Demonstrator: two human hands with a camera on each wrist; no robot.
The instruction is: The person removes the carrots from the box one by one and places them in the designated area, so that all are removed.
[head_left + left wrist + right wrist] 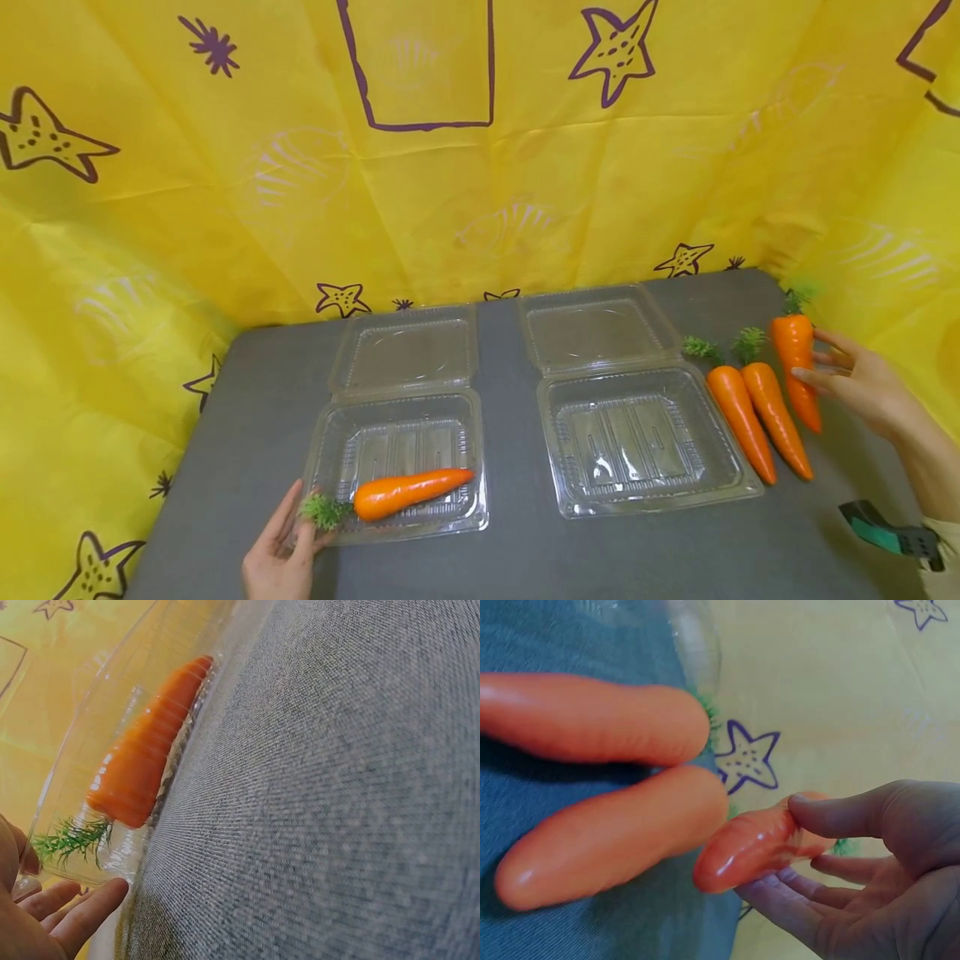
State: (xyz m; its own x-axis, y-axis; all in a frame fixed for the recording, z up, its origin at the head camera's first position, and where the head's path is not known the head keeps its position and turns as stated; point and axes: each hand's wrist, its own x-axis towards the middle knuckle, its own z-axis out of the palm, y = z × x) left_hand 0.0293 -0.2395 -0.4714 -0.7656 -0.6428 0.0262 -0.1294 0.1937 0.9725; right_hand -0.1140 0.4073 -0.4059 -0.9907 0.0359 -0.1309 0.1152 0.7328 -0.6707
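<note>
My right hand (862,383) pinches an orange carrot (793,342) with a green leafy top between thumb and fingers, its tip pointing down. In the right wrist view this carrot (754,847) appears lifted beside two others. Those two carrots, a left one (738,421) and a right one (777,421), lie side by side on the grey table. My left hand (281,550) holds the near left corner of an opened clear plastic container (420,421), its thumb by the rim. One carrot (146,754) lies inside, its green top over that corner.
A second clear plastic container (622,446) stands opened on the grey table (517,558), between the first container and the carrots. Both lids fold back toward the yellow patterned cloth (420,208). A dark and green strap (885,533) shows near the right wrist.
</note>
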